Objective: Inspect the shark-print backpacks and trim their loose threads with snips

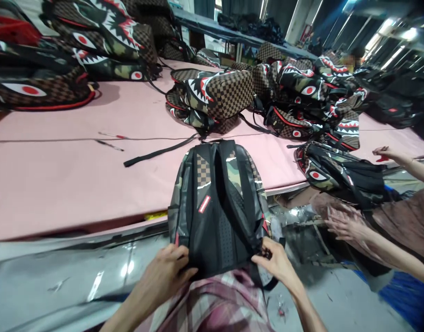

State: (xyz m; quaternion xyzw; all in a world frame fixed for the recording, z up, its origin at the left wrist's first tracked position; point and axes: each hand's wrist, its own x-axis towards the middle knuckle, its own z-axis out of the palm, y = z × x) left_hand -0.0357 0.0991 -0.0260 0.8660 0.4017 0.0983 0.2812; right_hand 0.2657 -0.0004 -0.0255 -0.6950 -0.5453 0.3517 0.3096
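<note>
Broadly, the room ends in dark curtains [242, 20] on the far side. Across it runs a pink-topped bench [59, 184], with bags [234, 94] stacked towards the far side, perhaps to leave working space near. One backpack [215, 240] lies over the near edge, straps [234, 216] facing up, its bottom against the person's shirt [229, 304], probably for support. The left hand [170, 265] grips its lower left side; the right hand [274, 260] pinches its lower right, likely steadying it. Two pens [110, 145] lie left.
</note>
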